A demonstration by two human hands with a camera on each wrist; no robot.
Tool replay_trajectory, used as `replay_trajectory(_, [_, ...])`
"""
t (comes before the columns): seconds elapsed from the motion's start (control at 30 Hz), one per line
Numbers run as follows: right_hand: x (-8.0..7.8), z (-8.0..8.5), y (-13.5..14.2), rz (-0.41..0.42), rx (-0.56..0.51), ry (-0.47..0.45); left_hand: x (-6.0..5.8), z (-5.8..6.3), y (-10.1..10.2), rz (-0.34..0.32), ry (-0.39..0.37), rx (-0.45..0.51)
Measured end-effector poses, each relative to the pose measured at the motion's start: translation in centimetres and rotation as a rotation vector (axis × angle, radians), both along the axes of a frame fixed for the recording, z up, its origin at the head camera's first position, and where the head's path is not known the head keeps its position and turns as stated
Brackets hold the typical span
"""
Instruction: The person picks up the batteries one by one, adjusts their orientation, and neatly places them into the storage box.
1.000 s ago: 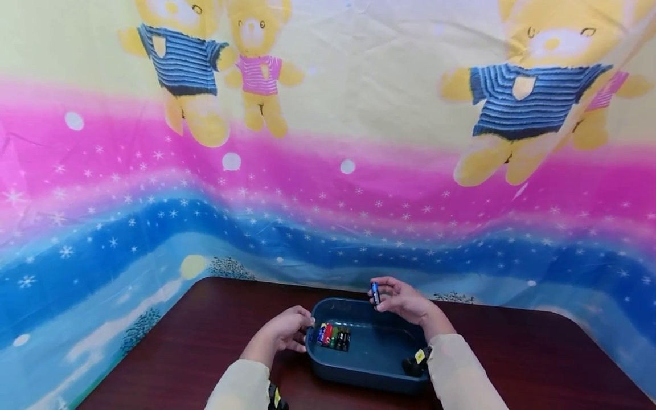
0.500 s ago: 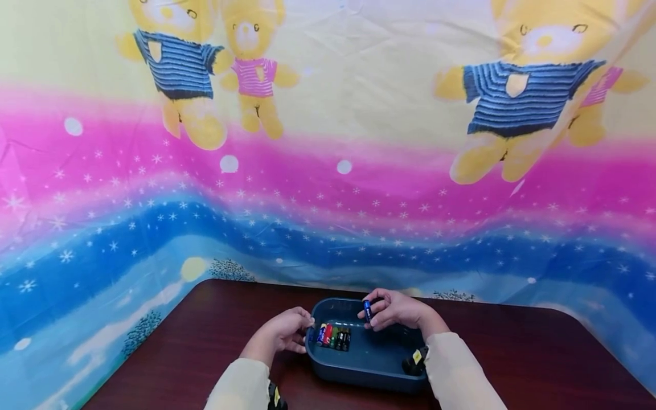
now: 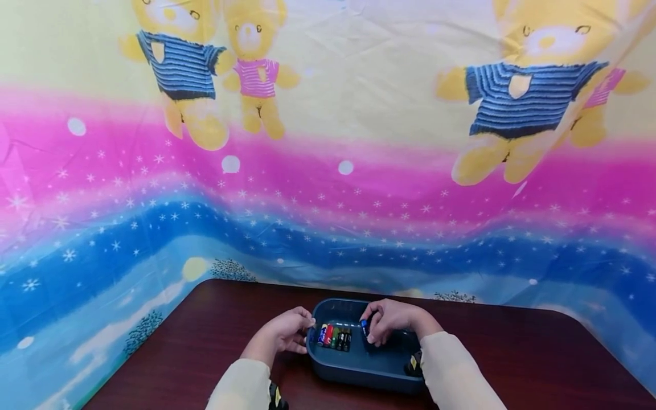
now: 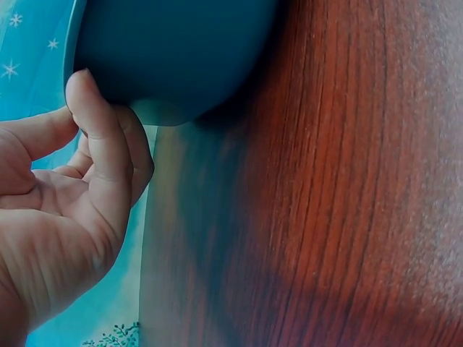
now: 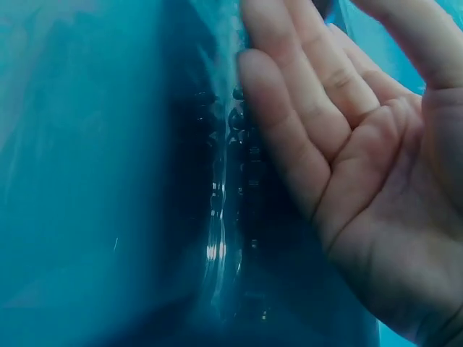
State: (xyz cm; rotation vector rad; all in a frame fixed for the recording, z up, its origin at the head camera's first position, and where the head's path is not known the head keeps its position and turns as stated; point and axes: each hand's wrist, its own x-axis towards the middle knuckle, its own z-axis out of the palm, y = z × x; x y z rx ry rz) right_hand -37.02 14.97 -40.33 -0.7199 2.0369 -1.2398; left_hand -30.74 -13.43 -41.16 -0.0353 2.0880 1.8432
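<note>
A dark blue-green plastic basin (image 3: 366,380) stands on the table. My left hand (image 3: 286,330) pinches its left rim; the left wrist view shows thumb and fingertips at the edge of the basin wall (image 4: 173,50). Between thumb and fingers my right hand (image 3: 393,319) pinches a blue battery (image 3: 364,327), held down inside the basin and partly covered by the fingers. To its left, several batteries (image 3: 335,337) in blue, red, green and black lie side by side on the basin floor. In the right wrist view the right hand (image 5: 354,159) is over the basin, and the battery's body is not discernible.
The dark red-brown wooden table (image 3: 215,336) extends around the basin. Behind it hangs a cloth (image 3: 348,222) printed with bears and snowflakes. A black wrist device (image 3: 414,364) on the right arm overlaps the basin's right end.
My right hand has come down and slightly left with the battery, from above the basin's far rim to inside it. The left hand has kept its hold on the rim.
</note>
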Motion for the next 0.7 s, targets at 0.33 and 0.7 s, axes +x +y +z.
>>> replay_trajectory(0.33, [0.2,-0.3,-1.6,-0.024,0.094,-0.041,0.0,0.0,0.0,0.004,0.005,0.010])
replay_trajectory(0.7, [0.1,-0.7,-2.9,-0.053,0.155,-0.067,0.2,0.0,-0.1,0.007,0.008,0.001])
